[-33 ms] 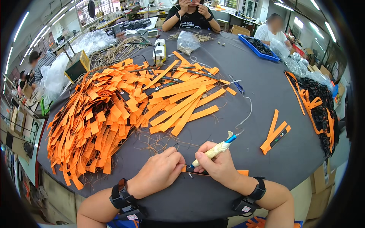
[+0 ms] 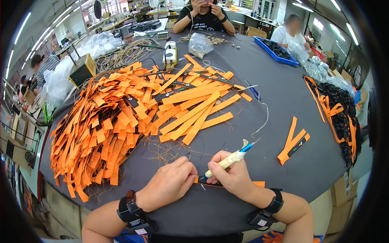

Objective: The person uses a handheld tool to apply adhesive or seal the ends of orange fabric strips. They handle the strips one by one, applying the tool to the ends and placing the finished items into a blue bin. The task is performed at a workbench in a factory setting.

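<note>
An orange fabric strip (image 2: 259, 184) with a black section lies flat on the table in front of me. My left hand (image 2: 172, 178) is closed at the strip's left end, pinching it with the fingertips. In my right hand (image 2: 233, 174) is a corded pen-shaped tool (image 2: 230, 160) with a cream wrapped grip and blue ends, gripped like a pen. Its tip points down onto the black section near my left fingertips. The right hand covers part of the strip.
A big heap of orange strips (image 2: 105, 129) fills the left, with loose threads beside it. Several finished-looking strips (image 2: 292, 146) lie at the right, near a black-and-orange pile (image 2: 338, 117). Behind are blue snips (image 2: 255, 92), a power strip (image 2: 169, 54) and a blue tray (image 2: 279, 56). People sit across the table.
</note>
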Action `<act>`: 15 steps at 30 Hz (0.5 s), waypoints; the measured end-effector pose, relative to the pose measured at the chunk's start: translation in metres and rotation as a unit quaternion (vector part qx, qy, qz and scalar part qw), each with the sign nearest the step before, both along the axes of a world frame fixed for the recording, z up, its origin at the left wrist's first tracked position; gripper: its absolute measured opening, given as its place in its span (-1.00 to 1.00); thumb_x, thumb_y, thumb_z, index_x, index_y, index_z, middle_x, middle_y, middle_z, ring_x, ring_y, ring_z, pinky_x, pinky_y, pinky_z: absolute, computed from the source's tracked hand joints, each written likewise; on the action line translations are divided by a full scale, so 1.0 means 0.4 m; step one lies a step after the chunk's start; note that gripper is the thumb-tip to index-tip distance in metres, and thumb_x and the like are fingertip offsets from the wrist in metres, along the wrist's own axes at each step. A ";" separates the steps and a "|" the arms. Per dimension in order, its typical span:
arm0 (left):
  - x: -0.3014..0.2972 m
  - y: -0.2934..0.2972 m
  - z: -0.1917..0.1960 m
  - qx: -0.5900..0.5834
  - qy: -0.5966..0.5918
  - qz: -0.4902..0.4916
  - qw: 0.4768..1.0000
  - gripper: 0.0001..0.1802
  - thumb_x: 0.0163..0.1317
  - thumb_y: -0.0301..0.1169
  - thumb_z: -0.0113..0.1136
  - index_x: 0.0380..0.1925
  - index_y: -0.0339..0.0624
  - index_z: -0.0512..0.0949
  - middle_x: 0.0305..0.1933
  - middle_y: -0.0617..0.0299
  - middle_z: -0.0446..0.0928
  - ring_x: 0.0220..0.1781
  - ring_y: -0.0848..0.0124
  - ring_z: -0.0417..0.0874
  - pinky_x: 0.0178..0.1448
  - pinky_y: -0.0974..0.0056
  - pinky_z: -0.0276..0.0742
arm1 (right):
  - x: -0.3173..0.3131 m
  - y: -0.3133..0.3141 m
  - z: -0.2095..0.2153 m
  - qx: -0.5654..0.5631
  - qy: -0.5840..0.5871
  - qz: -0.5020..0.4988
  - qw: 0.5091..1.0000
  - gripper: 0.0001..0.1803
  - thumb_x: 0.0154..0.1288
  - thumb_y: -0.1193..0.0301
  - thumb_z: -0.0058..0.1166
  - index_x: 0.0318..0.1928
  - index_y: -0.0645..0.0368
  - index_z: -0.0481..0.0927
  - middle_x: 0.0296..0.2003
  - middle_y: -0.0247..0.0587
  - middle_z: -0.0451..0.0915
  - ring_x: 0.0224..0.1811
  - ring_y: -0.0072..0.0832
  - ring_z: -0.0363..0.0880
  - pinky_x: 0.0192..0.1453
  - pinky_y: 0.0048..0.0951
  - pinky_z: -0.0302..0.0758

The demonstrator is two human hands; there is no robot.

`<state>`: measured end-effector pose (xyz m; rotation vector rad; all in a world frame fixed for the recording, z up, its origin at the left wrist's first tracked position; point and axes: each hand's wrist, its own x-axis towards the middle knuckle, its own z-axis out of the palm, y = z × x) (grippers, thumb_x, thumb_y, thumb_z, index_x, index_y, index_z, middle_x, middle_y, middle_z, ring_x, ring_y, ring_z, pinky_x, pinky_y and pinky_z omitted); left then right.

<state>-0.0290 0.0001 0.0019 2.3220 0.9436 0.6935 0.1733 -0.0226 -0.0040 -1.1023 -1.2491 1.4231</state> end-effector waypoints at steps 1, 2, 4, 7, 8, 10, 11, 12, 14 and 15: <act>0.000 0.000 0.000 -0.001 -0.001 0.001 1.000 -0.89 0.14 -0.51 0.24 -0.40 -0.25 0.48 -0.38 0.12 0.45 -0.40 0.15 0.55 -0.34 0.18 0.48 | -0.001 0.000 0.001 -0.001 -0.001 -0.001 1.000 -0.83 0.37 0.40 0.11 -0.32 0.24 0.51 -0.49 -0.34 0.58 -0.50 -0.70 0.59 -0.42 -0.68 0.56; 0.000 0.000 0.001 -0.002 -0.002 0.001 1.000 -0.89 0.14 -0.51 0.23 -0.40 -0.25 0.48 -0.38 0.12 0.45 -0.40 0.15 0.55 -0.34 0.19 0.49 | -0.001 0.000 0.002 -0.002 -0.001 -0.002 1.000 -0.83 0.37 0.40 0.11 -0.32 0.24 0.51 -0.49 -0.34 0.58 -0.50 -0.70 0.59 -0.43 -0.67 0.55; 0.001 0.000 -0.001 -0.003 -0.003 0.002 1.000 -0.89 0.14 -0.52 0.23 -0.40 -0.25 0.48 -0.38 0.12 0.45 -0.41 0.16 0.56 -0.34 0.19 0.49 | 0.000 -0.001 -0.001 -0.001 -0.004 -0.003 1.000 -0.83 0.37 0.40 0.11 -0.32 0.25 0.51 -0.49 -0.34 0.58 -0.50 -0.70 0.60 -0.44 -0.68 0.55; 0.000 0.003 -0.005 -0.003 -0.007 0.004 1.000 -0.90 0.14 -0.52 0.23 -0.39 -0.25 0.48 -0.38 0.12 0.45 -0.41 0.17 0.56 -0.34 0.20 0.49 | 0.001 -0.001 -0.004 0.003 0.004 -0.013 1.000 -0.82 0.37 0.40 0.11 -0.32 0.25 0.51 -0.49 -0.33 0.58 -0.51 -0.69 0.60 -0.45 -0.68 0.55; -0.001 0.003 -0.006 -0.004 -0.010 0.006 1.000 -0.90 0.14 -0.52 0.23 -0.39 -0.26 0.48 -0.38 0.12 0.45 -0.42 0.18 0.56 -0.35 0.20 0.49 | 0.001 0.000 -0.005 0.004 0.009 -0.018 1.000 -0.82 0.37 0.39 0.11 -0.33 0.26 0.51 -0.49 -0.33 0.58 -0.51 -0.69 0.61 -0.45 -0.68 0.55; -0.002 0.003 -0.005 -0.006 -0.012 0.008 1.000 -0.90 0.15 -0.52 0.22 -0.39 -0.26 0.48 -0.38 0.12 0.45 -0.42 0.19 0.57 -0.35 0.21 0.50 | 0.000 0.000 -0.003 0.002 0.008 -0.021 1.000 -0.81 0.37 0.39 0.11 -0.33 0.26 0.51 -0.49 -0.32 0.59 -0.52 -0.68 0.61 -0.45 -0.69 0.54; -0.003 0.003 -0.004 -0.006 -0.010 0.008 1.000 -0.90 0.15 -0.52 0.22 -0.40 -0.26 0.48 -0.38 0.12 0.45 -0.42 0.19 0.57 -0.35 0.22 0.50 | -0.001 0.001 -0.002 0.001 0.008 -0.022 1.000 -0.81 0.37 0.39 0.11 -0.33 0.26 0.51 -0.49 -0.32 0.59 -0.52 -0.68 0.61 -0.46 -0.69 0.54; -0.004 0.004 -0.004 -0.007 -0.009 0.008 1.000 -0.91 0.15 -0.53 0.22 -0.40 -0.26 0.48 -0.37 0.12 0.45 -0.42 0.19 0.57 -0.34 0.22 0.50 | -0.001 0.001 -0.004 0.001 0.007 -0.020 1.000 -0.81 0.37 0.38 0.11 -0.33 0.26 0.51 -0.49 -0.32 0.59 -0.52 -0.68 0.61 -0.46 -0.69 0.54; -0.004 0.002 -0.002 -0.009 -0.008 0.011 1.000 -0.91 0.15 -0.53 0.22 -0.40 -0.26 0.48 -0.37 0.12 0.46 -0.42 0.19 0.57 -0.34 0.22 0.50 | -0.001 0.001 -0.009 0.000 0.005 -0.014 1.000 -0.81 0.37 0.38 0.11 -0.32 0.26 0.51 -0.49 -0.32 0.59 -0.51 -0.68 0.62 -0.46 -0.69 0.54; -0.003 0.002 -0.001 -0.011 -0.007 0.011 1.000 -0.91 0.15 -0.53 0.22 -0.40 -0.26 0.48 -0.37 0.12 0.46 -0.42 0.19 0.57 -0.34 0.23 0.50 | 0.000 0.001 -0.008 0.002 0.004 -0.012 1.000 -0.81 0.37 0.38 0.11 -0.32 0.26 0.50 -0.49 -0.32 0.59 -0.52 -0.68 0.62 -0.46 -0.69 0.54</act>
